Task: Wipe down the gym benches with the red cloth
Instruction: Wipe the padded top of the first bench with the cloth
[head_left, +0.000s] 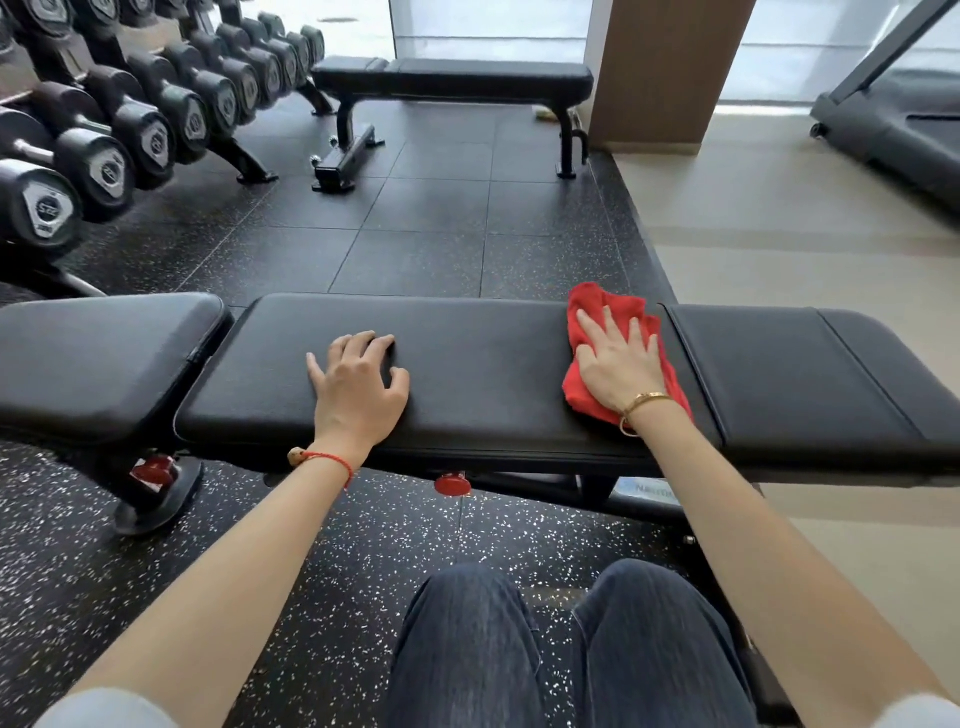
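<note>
Right hand (618, 364) flat atop red cloth (582, 317)

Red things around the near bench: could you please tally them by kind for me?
Red cloth under the right hand: 1
Red knobs beneath the near bench: 2
Red string bracelet at the left hand wrist: 1
Total: 4

A red string bracelet (324, 460) sits behind the left hand (358, 387). A gold bangle (641, 408) sits behind the right hand (618, 361). Dark blue jeans (561, 649) and pale sleeves (104, 709) are worn.
</note>
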